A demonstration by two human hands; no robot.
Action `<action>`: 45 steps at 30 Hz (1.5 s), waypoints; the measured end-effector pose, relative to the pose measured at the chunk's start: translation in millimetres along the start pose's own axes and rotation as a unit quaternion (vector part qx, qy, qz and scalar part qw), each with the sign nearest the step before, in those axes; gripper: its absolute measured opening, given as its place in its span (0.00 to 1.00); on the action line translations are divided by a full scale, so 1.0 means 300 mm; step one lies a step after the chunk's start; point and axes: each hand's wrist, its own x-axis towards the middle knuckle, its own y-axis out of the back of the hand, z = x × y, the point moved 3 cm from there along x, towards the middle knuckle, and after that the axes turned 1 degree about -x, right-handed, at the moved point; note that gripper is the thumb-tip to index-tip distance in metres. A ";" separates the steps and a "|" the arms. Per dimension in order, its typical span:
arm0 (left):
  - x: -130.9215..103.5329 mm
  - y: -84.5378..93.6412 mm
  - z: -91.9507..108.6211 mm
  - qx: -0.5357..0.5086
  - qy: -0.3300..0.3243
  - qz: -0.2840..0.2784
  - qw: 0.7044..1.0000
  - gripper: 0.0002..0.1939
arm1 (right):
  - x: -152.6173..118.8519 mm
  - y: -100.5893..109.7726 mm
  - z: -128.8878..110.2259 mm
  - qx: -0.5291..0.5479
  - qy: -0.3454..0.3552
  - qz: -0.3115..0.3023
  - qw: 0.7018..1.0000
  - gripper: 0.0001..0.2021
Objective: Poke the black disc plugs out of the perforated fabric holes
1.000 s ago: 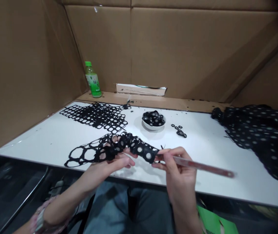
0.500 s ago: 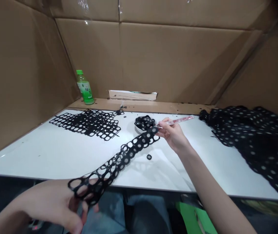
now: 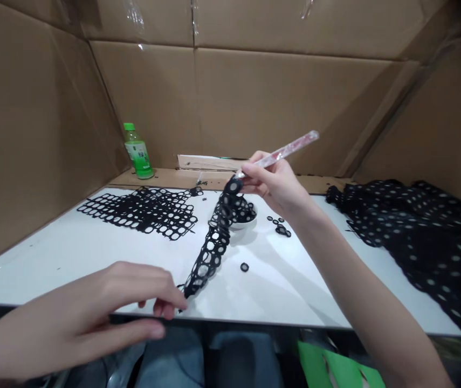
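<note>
My right hand (image 3: 281, 186) is closed round a slim tool with a clear, pinkish handle (image 3: 287, 151); its working tip is hidden near the fingers. From those fingers hangs a strip of black netting with round holes and pale dots (image 3: 214, 242), slanting down to the left. My left hand (image 3: 121, 302) is open at the strip's lower end, thumb apart, with a fingertip at or touching the netting. Behind the strip stands a small white bowl (image 3: 243, 225) heaped with black rings with pale centres (image 3: 246, 210). One such loose piece (image 3: 245, 267) lies on the white table (image 3: 93, 264).
Open black netting (image 3: 145, 210) lies flat at the left. Dotted black fabric (image 3: 408, 226) is heaped at the right, and several small cut pieces (image 3: 281, 229) lie right of the bowl. A green drink bottle (image 3: 138, 156) stands by the cardboard walls (image 3: 274, 102).
My right hand has risen with the tool and the strip's upper end. My left hand has let the strip slip from its fingers and moved up slightly; the strip now hangs more steeply.
</note>
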 end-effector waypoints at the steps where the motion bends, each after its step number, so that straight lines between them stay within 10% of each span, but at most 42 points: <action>1: 0.032 -0.037 0.037 0.063 -0.045 -0.065 0.995 0.09 | 0.011 -0.023 -0.002 -0.005 -0.006 -0.016 1.000 0.12; 5: 0.204 -0.229 0.062 0.243 -0.205 -0.109 0.942 0.14 | 0.050 -0.099 0.014 -0.009 -0.032 -0.075 0.997 0.13; 9: 0.393 -0.392 -0.055 0.398 -0.165 -0.102 0.897 0.13 | 0.060 -0.123 0.035 0.007 -0.039 -0.076 0.996 0.14; 15: 0.434 -0.408 -0.068 0.384 -0.136 -0.095 0.908 0.12 | 0.028 -0.084 0.045 -0.007 -0.051 -0.063 0.997 0.13; 19: 0.330 -0.310 0.029 -0.028 -0.144 -0.092 0.985 0.08 | -0.005 -0.004 0.016 -0.011 -0.042 -0.029 0.999 0.12; 23: 0.286 -0.197 0.048 -0.490 -0.043 -0.075 0.868 0.10 | -0.072 0.122 -0.054 -0.028 -0.024 0.009 0.999 0.11; 29: 0.376 -0.156 -0.069 -0.595 0.017 -0.016 0.803 0.14 | -0.178 0.308 -0.132 -0.055 -0.053 0.057 0.995 0.11; 37: 0.586 -0.143 -0.190 -0.339 -0.027 0.088 0.936 0.14 | -0.206 0.387 -0.112 -0.063 -0.085 0.066 0.992 0.13; 45: 0.732 -0.219 -0.005 0.002 -0.160 0.039 0.986 0.08 | -0.348 0.483 -0.079 -0.061 -0.072 0.085 0.992 0.12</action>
